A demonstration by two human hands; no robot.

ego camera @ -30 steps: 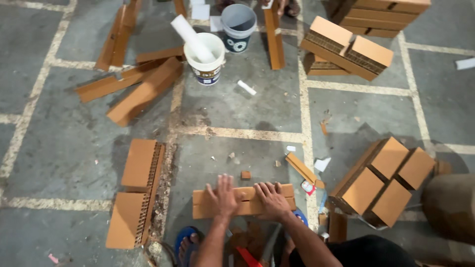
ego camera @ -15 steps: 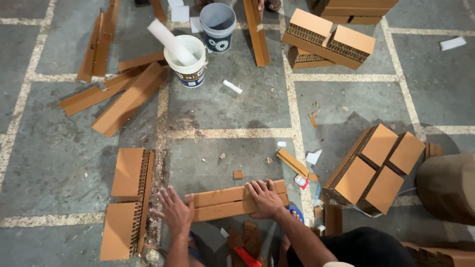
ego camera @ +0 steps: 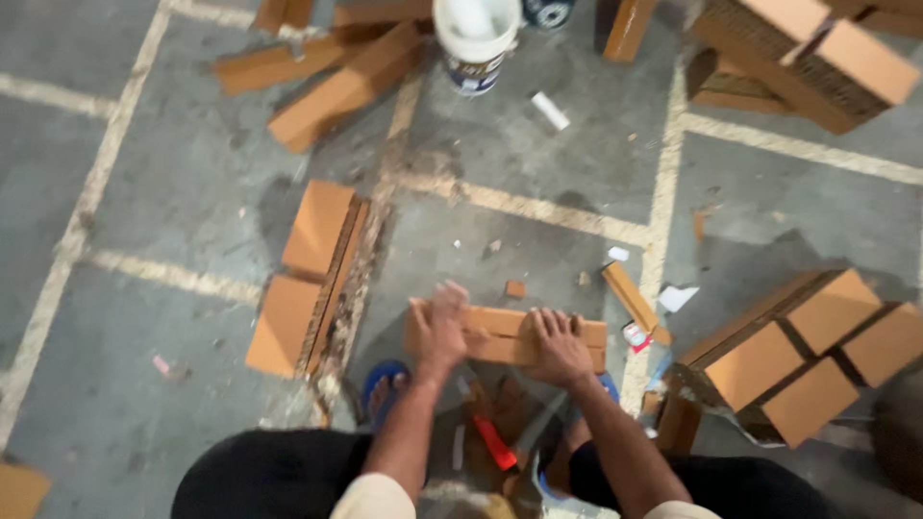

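While pressed flat on the concrete floor (ego camera: pixel 192 183), palm down with fingers spread: left hand (ego camera: pixel 439 327) on the left end of a long cardboard strip (ego camera: pixel 510 334), right hand (ego camera: pixel 560 344) on its right half. Neither closed around it, only resting on top. Just left, two flat cardboard slabs (ego camera: pixel 306 274) lying end to end. Farther up, a white bucket (ego camera: pixel 473 38). Near the knees, a red-handled tool (ego camera: pixel 495 442), perhaps a cutter, too blurred to say.

Tan cardboard strip (ego camera: pixel 510 334), grey floor (ego camera: pixel 173 192), white bucket (ego camera: pixel 473 38)
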